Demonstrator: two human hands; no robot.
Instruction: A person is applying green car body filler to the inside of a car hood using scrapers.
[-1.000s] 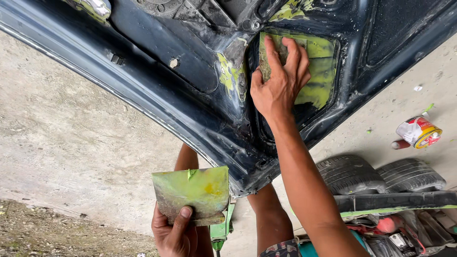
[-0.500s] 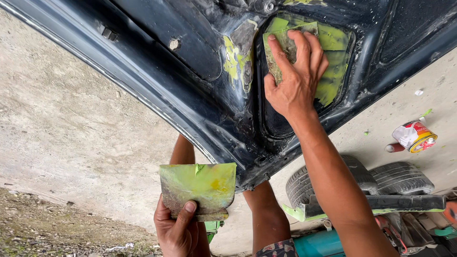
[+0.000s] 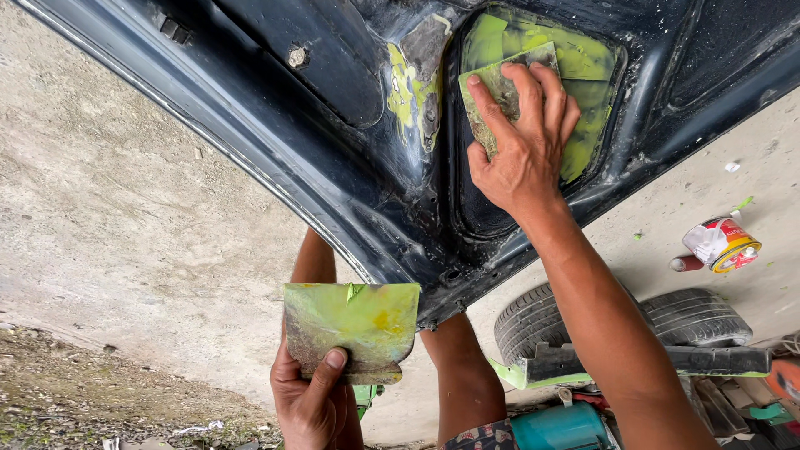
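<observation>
Across the top of the frame stretches a dark car body panel (image 3: 275, 150), its inner side facing the camera, with a recessed pocket (image 3: 533, 117) in the upper right smeared with yellow-green filler. The right hand (image 3: 521, 146), upper centre-right, lies flat against that pocket, its fingers spread and pressing a small rectangular spreader (image 3: 500, 87) coated in the same filler against the metal; the grip here is a flat press with the thumb at the spreader's lower edge. A further streak of filler (image 3: 404, 92) sits just left of the pocket on a raised rib. In the lower centre of the frame the left hand (image 3: 312, 400) has its grip clenched on the lower edge of a square mixing board (image 3: 350, 329), thumb on its face, the board held upright and streaked green and yellow. Behind the right forearm, at lower right, a tyre (image 3: 692, 321) lies on the concrete floor (image 3: 125, 225), and near the right edge a small tin can (image 3: 721, 244) lies on its side.
</observation>
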